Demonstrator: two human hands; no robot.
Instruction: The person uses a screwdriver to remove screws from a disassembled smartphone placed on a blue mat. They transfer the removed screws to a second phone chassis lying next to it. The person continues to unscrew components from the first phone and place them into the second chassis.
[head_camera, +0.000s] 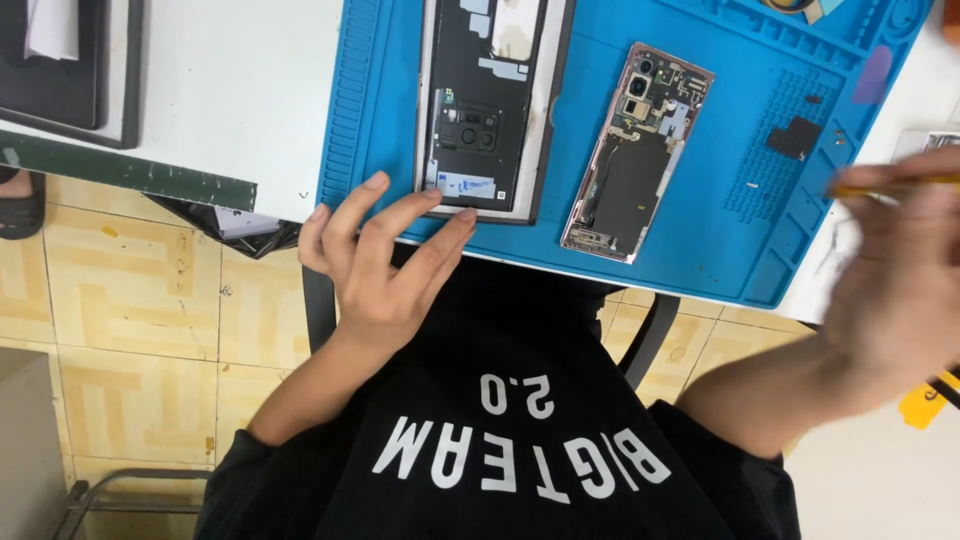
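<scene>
My left hand (375, 255) rests at the near edge of the blue work mat (740, 230), fingers spread, fingertips touching the bottom edge of a removed black phone back cover (485, 110) that lies inside-up. To its right an opened phone body (638, 150) lies tilted on the mat, its circuit board, cameras and black battery area exposed. My right hand (900, 280) is blurred at the right edge, fingers closed around a thin yellow-handled tool (890, 187). A small black part (796, 137) lies on the mat's gridded section.
The mat sits on a white table (230, 90). A dark flat case (60, 70) lies at the far left of the table. Below are a tiled floor (130, 310), my black shirt, and a metal frame (130, 485) at lower left.
</scene>
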